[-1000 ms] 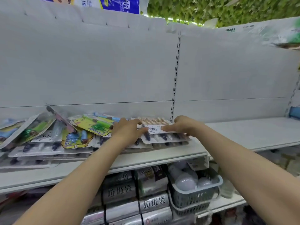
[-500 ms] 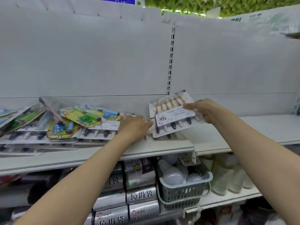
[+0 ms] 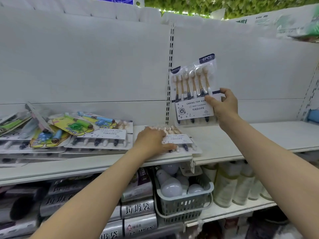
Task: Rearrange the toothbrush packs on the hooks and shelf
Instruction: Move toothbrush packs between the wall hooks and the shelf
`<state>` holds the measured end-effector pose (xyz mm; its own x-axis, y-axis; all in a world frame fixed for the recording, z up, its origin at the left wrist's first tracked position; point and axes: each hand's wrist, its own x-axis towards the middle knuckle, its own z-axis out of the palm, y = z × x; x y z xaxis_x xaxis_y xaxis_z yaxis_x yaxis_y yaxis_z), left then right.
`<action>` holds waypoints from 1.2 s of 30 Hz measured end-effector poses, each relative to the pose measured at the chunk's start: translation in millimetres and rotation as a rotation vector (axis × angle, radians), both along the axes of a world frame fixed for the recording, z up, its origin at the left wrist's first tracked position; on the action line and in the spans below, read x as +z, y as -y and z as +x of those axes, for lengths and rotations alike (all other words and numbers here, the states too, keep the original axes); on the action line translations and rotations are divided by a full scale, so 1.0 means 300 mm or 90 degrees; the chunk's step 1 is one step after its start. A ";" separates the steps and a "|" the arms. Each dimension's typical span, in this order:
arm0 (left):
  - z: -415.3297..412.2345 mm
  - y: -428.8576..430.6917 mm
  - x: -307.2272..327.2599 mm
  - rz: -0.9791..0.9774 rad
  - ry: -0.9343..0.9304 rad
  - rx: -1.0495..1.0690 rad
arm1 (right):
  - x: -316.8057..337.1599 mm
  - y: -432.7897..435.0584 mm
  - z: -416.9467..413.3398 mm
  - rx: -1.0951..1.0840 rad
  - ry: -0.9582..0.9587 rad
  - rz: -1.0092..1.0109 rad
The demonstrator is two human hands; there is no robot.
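Ahead of you: white back panel [image 3: 86, 62], split by a slotted upright [image 3: 170, 49]. Above it, green leaf wall [image 3: 189, 4], a blue-printed pack [image 3: 114, 0] at top centre, and film-wrapped packs [image 3: 293, 23] at upper right. On the lower level you have dark bin-bag rolls [image 3: 138, 208] with Chinese labels at left, then a grey basket [image 3: 183, 206] holding white light bulbs [image 3: 170, 188], then pale bottles [image 3: 226, 187] just beside it on the right. A clear price-tag holder [image 3: 189, 168] hangs above the basket. Blue item [image 3: 313, 116] at far right edge; too cropped to identify.
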<state>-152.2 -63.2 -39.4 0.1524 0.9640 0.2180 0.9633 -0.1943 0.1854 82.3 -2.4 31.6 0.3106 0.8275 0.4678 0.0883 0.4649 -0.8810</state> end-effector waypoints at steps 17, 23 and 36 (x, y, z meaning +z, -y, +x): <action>0.052 0.100 -0.009 -0.015 0.157 0.121 | -0.003 0.007 0.054 0.026 -0.054 0.032; 0.049 0.138 -0.007 -0.097 0.135 0.218 | -0.008 0.024 0.060 0.036 -0.057 0.033; 0.098 0.227 -0.017 -0.104 0.108 0.275 | -0.022 0.084 0.078 0.057 -0.067 0.039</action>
